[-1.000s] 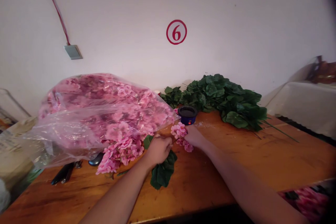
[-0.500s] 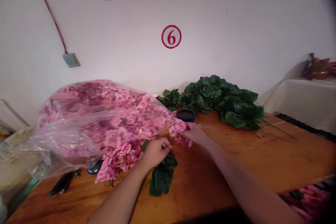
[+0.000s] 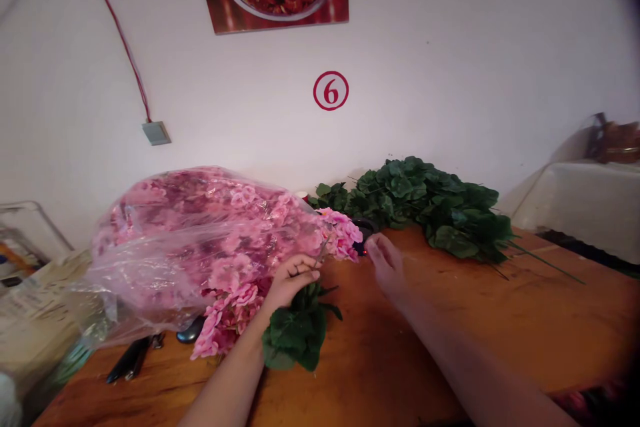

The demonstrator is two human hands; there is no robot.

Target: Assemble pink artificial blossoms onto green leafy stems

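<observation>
Behind the front edge of the brown wooden table [image 3: 525,320], our left hand [image 3: 290,282] pinches a leafy pink flower spray [image 3: 345,237]; our right hand [image 3: 387,263], fingers narrowed, contents unclear, adjoins a round black pot [image 3: 369,228].

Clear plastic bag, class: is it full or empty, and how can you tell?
Largely full: pink flowers bulge the clear plastic bag and show through it, though its left end sags.

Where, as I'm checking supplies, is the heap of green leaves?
In the head view, the leaf heap lies right of centre on the table, by the wall, beyond the right hand.
</observation>
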